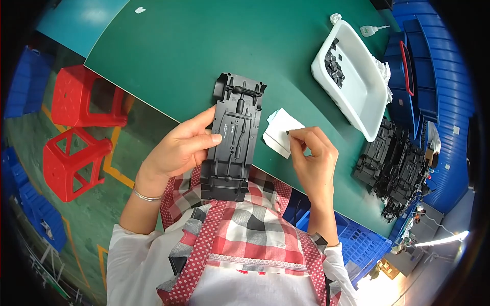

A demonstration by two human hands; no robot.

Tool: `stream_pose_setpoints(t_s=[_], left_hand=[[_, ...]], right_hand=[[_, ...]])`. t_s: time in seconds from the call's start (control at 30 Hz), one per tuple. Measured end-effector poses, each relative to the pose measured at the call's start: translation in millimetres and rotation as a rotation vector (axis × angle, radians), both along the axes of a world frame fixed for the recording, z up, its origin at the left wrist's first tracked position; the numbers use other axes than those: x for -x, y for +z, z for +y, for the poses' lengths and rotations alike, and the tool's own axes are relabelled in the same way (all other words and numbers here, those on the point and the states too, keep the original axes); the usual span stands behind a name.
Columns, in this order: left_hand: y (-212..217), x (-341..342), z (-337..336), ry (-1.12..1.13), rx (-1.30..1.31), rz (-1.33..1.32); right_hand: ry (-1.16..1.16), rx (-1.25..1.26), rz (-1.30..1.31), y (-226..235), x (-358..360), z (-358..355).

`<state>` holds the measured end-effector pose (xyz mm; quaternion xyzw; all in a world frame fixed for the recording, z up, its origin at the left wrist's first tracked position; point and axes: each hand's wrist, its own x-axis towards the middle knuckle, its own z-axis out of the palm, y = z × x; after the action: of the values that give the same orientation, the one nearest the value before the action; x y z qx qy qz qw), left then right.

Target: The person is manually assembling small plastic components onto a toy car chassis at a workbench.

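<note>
Black panel [236, 137] over the green table's [168, 66] near edge, held by the left hand [190, 143]; right hand [315, 153] narrowed beside white paper [279, 128], contents cannot be told; white tub [366, 99] far right.

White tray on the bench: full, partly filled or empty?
Partly filled: small black pieces lie along the left side of the white tray; its floor shows beside them.

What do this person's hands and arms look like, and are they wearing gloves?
No gloves: the left hand and right hand are bare. A slim, silvery bracelet circles the left wrist. Both forearms emerge from white sleeves.
</note>
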<state>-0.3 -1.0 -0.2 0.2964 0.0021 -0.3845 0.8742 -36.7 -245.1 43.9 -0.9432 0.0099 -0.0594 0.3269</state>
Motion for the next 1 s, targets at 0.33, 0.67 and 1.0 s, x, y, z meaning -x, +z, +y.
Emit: stream_pose_setpoints(t_s=[0.33, 0.67, 1.0], left_hand=[[-1, 0, 1, -0.003, 0.003, 0.002], [9, 2, -2, 0.017, -0.236, -0.097], [17, 16, 4, 0.106, -0.575, -0.272]], right_hand=[[0.014, -0.001, 0.023, 2, -1, 3], [0.092, -0.409, 0.006, 19, -36, 17], [0.245, -0.69, 0.233, 3, -78, 49]])
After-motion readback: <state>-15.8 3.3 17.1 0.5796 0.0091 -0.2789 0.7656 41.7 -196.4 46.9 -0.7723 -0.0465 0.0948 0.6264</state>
